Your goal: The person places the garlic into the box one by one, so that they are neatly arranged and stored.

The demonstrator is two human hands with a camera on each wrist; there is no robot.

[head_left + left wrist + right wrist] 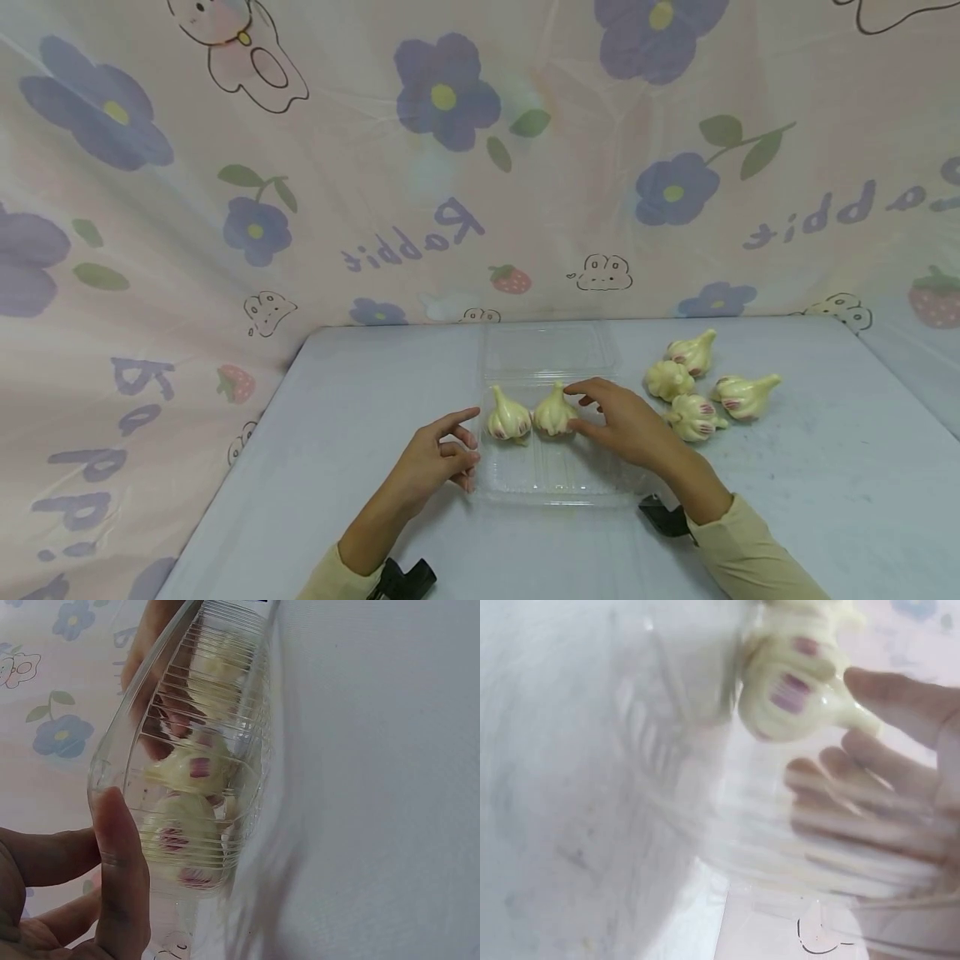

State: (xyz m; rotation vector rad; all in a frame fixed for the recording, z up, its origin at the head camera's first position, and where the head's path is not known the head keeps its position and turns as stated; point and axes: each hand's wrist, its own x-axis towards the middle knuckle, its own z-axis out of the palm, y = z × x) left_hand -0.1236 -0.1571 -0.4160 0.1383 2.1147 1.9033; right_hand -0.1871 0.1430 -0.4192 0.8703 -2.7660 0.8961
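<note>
A garlic bulb (553, 415) is sitting in the base of a clear plastic box (555, 501), neck pointing toward the tabletop's far edge, with a second bulb (510, 418) sitting just beside it on its left. The right hand (618, 421) is reaching in at the first bulb's right side, its fingers spreading apart beside the bulb and neck without visibly pinching. The step in hand is seemingly placing bulbs in the box; the next move probably calls for lifting that hand clear, then reaching for another bulb. Both bulbs are showing pale yellow-green, plump and ribbed, with purple-red patches (the left wrist view is catching these through the box's wall). The left hand (438, 458) is resting loosely with a finger against the box's rim, gripping nothing. The box's open lid (547, 350) is lying toward the far edge of the tabletop (825, 517). Four loose bulbs (693, 417) are clustering toward its far right corner, and a printed cloth (555, 208) is hanging behind.
</note>
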